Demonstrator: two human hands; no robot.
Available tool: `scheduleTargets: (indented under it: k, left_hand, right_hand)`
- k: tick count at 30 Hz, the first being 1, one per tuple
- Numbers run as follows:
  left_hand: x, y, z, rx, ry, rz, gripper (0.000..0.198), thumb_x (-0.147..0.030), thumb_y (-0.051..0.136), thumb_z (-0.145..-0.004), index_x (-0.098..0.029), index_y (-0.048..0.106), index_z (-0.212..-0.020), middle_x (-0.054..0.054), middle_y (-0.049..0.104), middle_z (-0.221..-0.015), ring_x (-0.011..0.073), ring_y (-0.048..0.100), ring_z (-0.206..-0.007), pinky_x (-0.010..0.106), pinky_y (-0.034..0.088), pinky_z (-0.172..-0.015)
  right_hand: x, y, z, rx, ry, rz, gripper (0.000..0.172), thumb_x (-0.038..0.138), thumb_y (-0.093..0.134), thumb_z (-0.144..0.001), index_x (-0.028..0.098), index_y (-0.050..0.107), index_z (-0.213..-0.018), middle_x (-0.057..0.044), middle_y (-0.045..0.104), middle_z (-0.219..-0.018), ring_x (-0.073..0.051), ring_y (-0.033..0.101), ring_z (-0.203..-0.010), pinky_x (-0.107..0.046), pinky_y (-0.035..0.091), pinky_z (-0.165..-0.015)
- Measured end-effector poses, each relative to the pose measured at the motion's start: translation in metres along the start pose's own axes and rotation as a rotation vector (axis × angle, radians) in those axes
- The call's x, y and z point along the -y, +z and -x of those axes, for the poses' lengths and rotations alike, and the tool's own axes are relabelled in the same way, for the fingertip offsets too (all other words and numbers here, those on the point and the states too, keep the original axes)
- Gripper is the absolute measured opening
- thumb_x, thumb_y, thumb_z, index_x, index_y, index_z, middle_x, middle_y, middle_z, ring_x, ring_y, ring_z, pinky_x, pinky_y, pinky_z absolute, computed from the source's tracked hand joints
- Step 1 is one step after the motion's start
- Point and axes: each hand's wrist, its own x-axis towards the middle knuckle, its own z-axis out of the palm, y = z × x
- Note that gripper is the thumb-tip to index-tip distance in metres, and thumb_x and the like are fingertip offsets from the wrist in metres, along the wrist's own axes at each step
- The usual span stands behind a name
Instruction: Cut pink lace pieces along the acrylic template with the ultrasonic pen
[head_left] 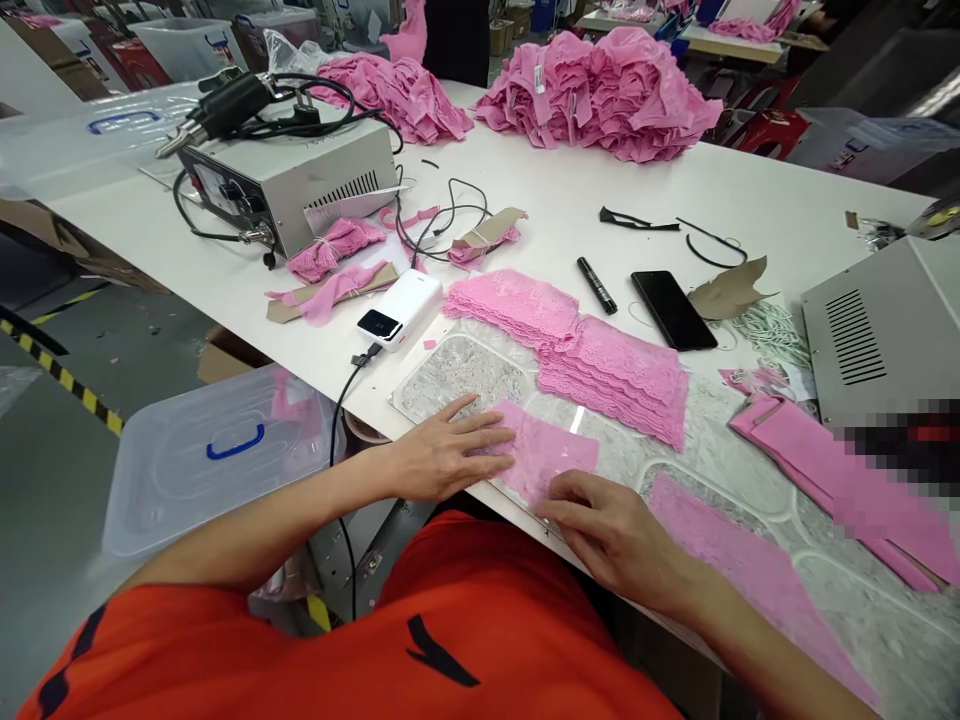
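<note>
Pink cloth [551, 455], one thin pc, lay on the marbled grey mat [465, 365] by the near edge of the white table [570, 210], right under our fingers. Our L hand [450, 450] was palm-down, fingers spread, tips resting on the cloth's left side, gripping nothing. Our R hand [611, 530] was curled, thumb & index nearly together at the near edge; couldn't tell if they'd pinched any fabric. Step in hand, we reckoned: getting that single pc flat & lined up. Next move prob. called for even L pressure w/ a light R touch, b/c fabric that thin could ruck or skew. Just behind sat a lace-edged stack [622, 385], meeting a 2nd stack [514, 305] on its left. Bigger pink panel [750, 575] lay apart, off to the right.
</note>
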Motion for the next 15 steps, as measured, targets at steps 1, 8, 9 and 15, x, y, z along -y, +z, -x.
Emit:
scheduleTargets:
  k: [1,8,9,15]
  left_hand:
    - [0.0,0.0,0.0,0.0,-0.007,0.0,0.029,-0.023,0.048,-0.1,-0.022,0.063,-0.125,0.007,0.062,-0.137,0.0251,0.05,-0.134,0.053,0.024,-0.121]
    - [-0.013,0.0,-0.013,-0.15,-0.034,0.076,0.021,-0.023,0.05,-0.1,-0.019,0.068,-0.109,0.011,0.069,-0.12,0.021,0.058,-0.122,0.046,0.032,-0.117]
    - [-0.018,0.001,-0.016,-0.168,-0.048,0.104,0.02,-0.024,0.051,-0.1,-0.019,0.069,-0.106,0.01,0.07,-0.115,0.0196,0.06,-0.117,0.044,0.033,-0.117]
    - [-0.035,0.008,-0.025,-0.13,-0.075,0.191,0.018,-0.025,0.053,-0.098,-0.019,0.07,-0.102,0.011,0.067,-0.112,0.0213,0.061,-0.111,0.049,0.031,-0.115]
  right_hand:
    - [0.0,-0.002,0.0,-0.006,-0.001,-0.041,0.025,0.006,0.048,-0.088,0.021,0.066,-0.098,-0.005,0.067,-0.089,-0.012,0.064,-0.078,-0.021,0.054,-0.067]
    - [-0.002,0.001,0.004,-0.053,0.212,-0.041,0.036,0.008,0.046,-0.09,0.022,0.061,-0.119,-0.007,0.069,-0.102,-0.014,0.07,-0.087,-0.024,0.059,-0.074]
    - [-0.003,0.004,0.005,-0.05,0.224,-0.028,0.037,0.009,0.046,-0.09,0.023,0.061,-0.121,-0.007,0.069,-0.102,-0.014,0.07,-0.086,-0.024,0.059,-0.074]
    - [-0.005,0.014,0.006,-0.085,0.221,0.051,0.037,0.009,0.045,-0.091,0.022,0.063,-0.122,-0.007,0.066,-0.096,-0.014,0.068,-0.079,-0.025,0.059,-0.068]
